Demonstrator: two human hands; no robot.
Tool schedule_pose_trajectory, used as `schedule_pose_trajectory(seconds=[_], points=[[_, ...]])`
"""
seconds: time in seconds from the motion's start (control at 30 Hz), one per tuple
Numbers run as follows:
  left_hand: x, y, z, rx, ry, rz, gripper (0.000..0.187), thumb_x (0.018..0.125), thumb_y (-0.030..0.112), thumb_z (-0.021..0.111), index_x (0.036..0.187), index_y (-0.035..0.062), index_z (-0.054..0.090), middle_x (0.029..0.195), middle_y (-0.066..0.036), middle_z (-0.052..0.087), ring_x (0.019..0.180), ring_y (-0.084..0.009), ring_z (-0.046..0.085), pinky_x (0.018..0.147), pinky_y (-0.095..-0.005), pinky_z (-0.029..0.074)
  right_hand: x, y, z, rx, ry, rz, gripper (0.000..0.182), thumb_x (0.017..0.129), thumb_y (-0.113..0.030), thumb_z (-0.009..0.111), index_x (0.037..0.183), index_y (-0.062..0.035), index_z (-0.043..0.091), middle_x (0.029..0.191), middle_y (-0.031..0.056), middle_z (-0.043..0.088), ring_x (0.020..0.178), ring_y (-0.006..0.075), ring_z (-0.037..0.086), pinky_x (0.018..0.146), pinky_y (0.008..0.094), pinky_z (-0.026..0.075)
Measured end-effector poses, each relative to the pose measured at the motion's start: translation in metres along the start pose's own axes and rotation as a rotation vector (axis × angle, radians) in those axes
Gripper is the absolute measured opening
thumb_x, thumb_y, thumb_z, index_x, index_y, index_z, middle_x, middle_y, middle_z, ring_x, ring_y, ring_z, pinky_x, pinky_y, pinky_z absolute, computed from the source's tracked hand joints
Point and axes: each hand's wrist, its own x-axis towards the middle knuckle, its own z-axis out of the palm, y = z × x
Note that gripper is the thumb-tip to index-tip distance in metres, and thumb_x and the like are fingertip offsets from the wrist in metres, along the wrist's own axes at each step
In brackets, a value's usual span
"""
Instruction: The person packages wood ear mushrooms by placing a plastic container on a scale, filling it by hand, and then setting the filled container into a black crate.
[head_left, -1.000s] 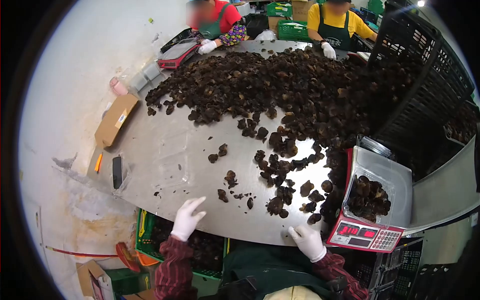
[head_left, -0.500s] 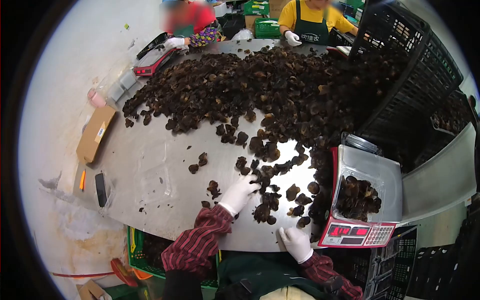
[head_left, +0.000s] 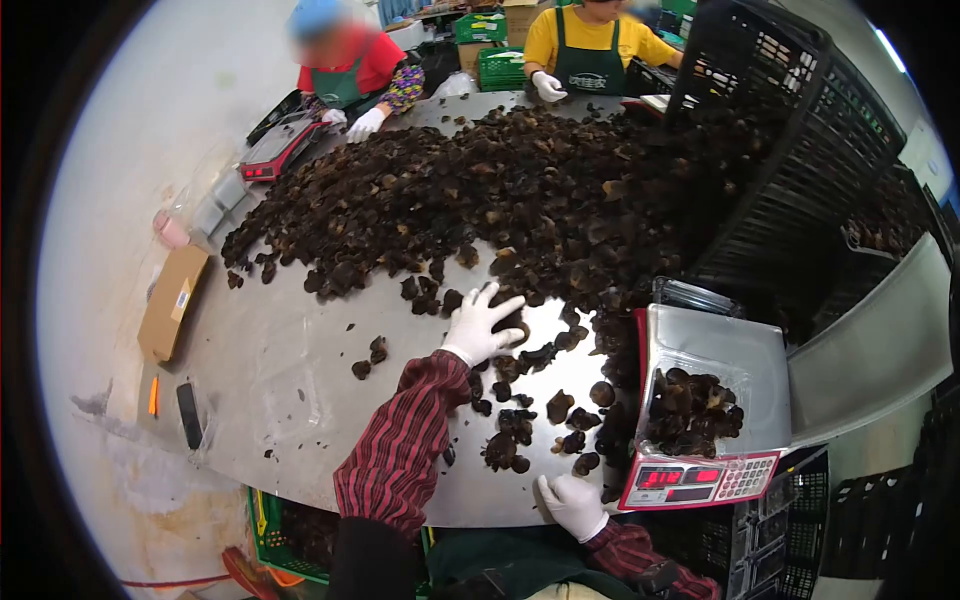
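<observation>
My left hand (head_left: 482, 325), in a white glove, reaches over the near edge of the heap of dark wood ear mushrooms (head_left: 440, 185). Its fingers are spread, with a mushroom (head_left: 516, 322) beneath or beside the fingertips. My right hand (head_left: 573, 507), gloved too, rests at the table's near edge with its fingers curled in and nothing visible in them. Loose mushrooms (head_left: 512, 428) lie between the hands. Right of them stands a red and silver scale (head_left: 741, 350) with a lit red display. On it, a clear plastic tray (head_left: 728, 425) holds mushrooms.
A tilted black crate (head_left: 815, 150) stands at the right. Clear lids (head_left: 695, 296) lie behind the scale. Cardboard (head_left: 172, 305), a phone (head_left: 189, 415) and an orange object (head_left: 153, 395) lie at left. Two co-workers (head_left: 588, 60) stand across the metal table (head_left: 240, 350); another scale (head_left: 280, 150) is there.
My left hand has moved away from me toward the heap, and its fingers have spread. My right hand stays by the table edge. The co-worker at left has leaned in; the view has shifted slightly.
</observation>
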Motion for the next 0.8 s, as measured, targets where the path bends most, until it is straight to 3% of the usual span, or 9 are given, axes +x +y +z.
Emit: schedule_pose_trajectory(seconds=[0.1,0.17,0.37,0.47,0.53,0.6,0.67,0.73,0.8], points=[[-0.008,0.0,0.023,0.153,-0.006,0.241,0.04,0.078,0.035,0.069,0.116,0.0225,0.063,0.126,-0.007,0.053,0.118,-0.0329,0.045,0.094,-0.0475,0.04,-0.002,0.001,-0.004,0.002,-0.019,-0.005,0.033,0.085,-0.019,0.066,0.06,-0.0074,0.049,0.055,0.0104,0.047,0.048,0.0289,0.051,0.046,0.0397,0.041],[-0.015,0.0,0.029,0.02,0.008,0.197,0.027,0.076,0.027,0.07,0.097,0.0115,0.065,0.104,-0.006,0.059,0.1,-0.0294,0.053,0.085,-0.0407,0.044,-0.003,0.002,-0.008,0.086,-0.031,-0.007,0.031,0.088,-0.019,0.063,0.062,-0.0078,0.049,0.057,0.01,0.048,0.051,0.0287,0.052,0.048,0.0398,0.043],[-0.013,0.017,0.008,-0.386,0.074,0.016,0.026,0.074,0.007,0.069,0.099,0.0061,0.065,0.09,-0.01,0.062,0.087,-0.0263,0.062,0.077,-0.0329,0.049,-0.028,-0.007,-0.077,-0.019,-0.038,-0.108,0.032,0.084,-0.016,0.066,0.059,-0.0086,0.048,0.053,0.0074,0.044,0.045,0.0263,0.049,0.043,0.0389,0.041],[-0.009,0.114,-0.031,-0.559,0.12,0.188,0.027,0.073,0.008,0.071,0.1,0.0062,0.065,0.095,-0.008,0.063,0.09,-0.0264,0.062,0.078,-0.0323,0.049,-0.055,-0.003,-0.129,-0.279,-0.084,0.022,0.03,0.083,-0.012,0.066,0.059,-0.01,0.047,0.052,0.0061,0.043,0.042,0.0264,0.046,0.04,0.0388,0.038],[-0.007,0.174,-0.044,-0.506,0.186,0.475,0.035,0.072,0.007,0.072,0.107,0.0086,0.066,0.098,-0.008,0.064,0.091,-0.0249,0.061,0.081,-0.0337,0.049,-0.081,0.02,-0.153,-0.598,0.039,-0.015,0.019,0.083,-0.012,0.067,0.066,-0.0097,0.059,0.051,0.0068,0.047,0.041,0.0241,0.049,0.039,0.0358,0.038],[-0.004,0.219,-0.039,-0.408,0.172,0.673,0.037,0.071,0.013,0.074,0.107,0.0101,0.065,0.098,-0.007,0.064,0.092,-0.0254,0.061,0.082,-0.0353,0.048,-0.073,0.032,-0.172,-0.377,0.476,0.099,0.019,0.087,-0.008,0.063,0.068,-0.0059,0.06,0.052,0.0049,0.05,0.041,0.0176,0.049,0.039,0.0302,0.037],[0.0,0.26,-0.037,-0.33,-0.097,0.762,0.043,0.072,0.02,0.073,0.113,0.0119,0.061,0.111,-0.008,0.06,0.103,-0.0256,0.057,0.082,-0.0374,0.048,-0.072,0.039,-0.189,-0.188,0.598,0.481,0.02,0.086,-0.001,0.061,0.068,-0.0025,0.055,0.057,0.0094,0.054,0.044,0.02,0.051,0.042,0.032,0.038],[-0.006,0.275,-0.003,-0.24,-0.118,0.838,0.045,0.075,0.026,0.069,0.117,0.0157,0.057,0.127,-0.008,0.051,0.115,-0.0273,0.048,0.08,-0.0406,0.047,-0.058,0.043,-0.205,-0.037,0.711,0.663,0.015,0.089,-0.004,0.062,0.075,0.0001,0.059,0.06,0.0057,0.056,0.049,0.0116,0.05,0.046,0.0285,0.038],[-0.018,0.283,0.0,0.038,-0.077,0.804,0.047,0.078,0.03,0.067,0.122,0.0192,0.054,0.137,-0.008,0.043,0.123,-0.0295,0.041,0.08,-0.0433,0.046,-0.042,0.054,-0.21,-0.155,0.796,0.537,0.02,0.095,-0.009,0.057,0.077,0.0,0.059,0.062,-0.0017,0.052,0.051,0.0038,0.045,0.047,0.0215,0.037]])
